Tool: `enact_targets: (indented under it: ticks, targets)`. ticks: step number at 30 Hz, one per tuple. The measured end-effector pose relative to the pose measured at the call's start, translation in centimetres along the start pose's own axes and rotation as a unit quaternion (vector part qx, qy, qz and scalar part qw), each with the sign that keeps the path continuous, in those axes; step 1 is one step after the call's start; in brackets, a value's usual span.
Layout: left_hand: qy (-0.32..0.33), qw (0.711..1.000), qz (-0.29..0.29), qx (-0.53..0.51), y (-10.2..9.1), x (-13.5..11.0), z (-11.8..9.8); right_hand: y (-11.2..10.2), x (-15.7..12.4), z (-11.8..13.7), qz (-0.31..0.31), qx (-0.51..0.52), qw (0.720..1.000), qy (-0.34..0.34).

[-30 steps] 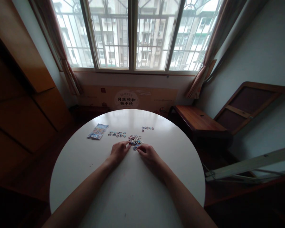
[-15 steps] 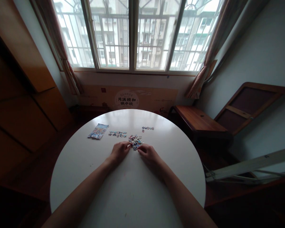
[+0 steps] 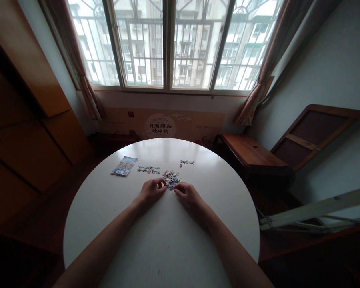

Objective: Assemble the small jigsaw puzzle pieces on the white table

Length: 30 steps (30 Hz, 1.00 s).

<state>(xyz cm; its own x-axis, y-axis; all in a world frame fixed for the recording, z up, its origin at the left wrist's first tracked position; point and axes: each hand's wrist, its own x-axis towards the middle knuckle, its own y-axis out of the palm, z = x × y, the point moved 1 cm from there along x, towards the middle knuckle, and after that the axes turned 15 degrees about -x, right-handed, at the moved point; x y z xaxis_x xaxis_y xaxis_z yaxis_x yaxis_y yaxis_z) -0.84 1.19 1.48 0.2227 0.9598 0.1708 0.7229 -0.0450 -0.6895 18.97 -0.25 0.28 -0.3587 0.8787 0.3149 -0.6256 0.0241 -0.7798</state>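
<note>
A heap of small jigsaw pieces (image 3: 172, 179) lies on the white round table (image 3: 159, 240). My left hand (image 3: 151, 189) is at the heap's lower left, thumb and index finger curled into a pinch at a jigsaw piece on its edge. On the opposite side, my right hand (image 3: 185, 190) has its fingers closed together against the heap's lower right; whatever is between them is too small to make out. Left of the heap are joined rows of pieces (image 3: 149, 170). Beyond it, a short joined strip (image 3: 187, 163) has one piece hanging off its left end.
A colourful picture sheet (image 3: 125, 165) lies at the table's left. A wooden bench (image 3: 252, 150) stands beyond the right edge, near a leaning framed panel (image 3: 313, 130). Cabinets (image 3: 30, 148) line the left, and a barred window (image 3: 168, 48) is ahead.
My left thumb and index finger have shifted slightly, showing a rounder gap between them. My right hand stays nearly still, and the joined pieces have not moved.
</note>
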Motion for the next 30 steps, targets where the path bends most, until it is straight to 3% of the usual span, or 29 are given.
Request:
enact_targets:
  ticks: [9,16,23,30]
  targets:
    - [-0.015,1.000,0.003,-0.012,0.1,0.1,0.0,-0.3,0.0,0.4,0.005,-0.001,1.000,0.007]
    - [0.059,0.997,0.000,-0.048,-0.1,0.0,0.2,-0.1,0.0,0.1,0.001,0.000,1.000,0.001]
    - [0.144,0.981,0.038,-0.122,1.5,0.0,0.4,0.1,0.0,-0.1,-0.006,0.008,1.000,0.015]
    - [0.148,0.968,0.030,-0.199,2.7,0.0,-0.1,0.3,0.0,-0.3,-0.003,0.029,1.000,0.010]
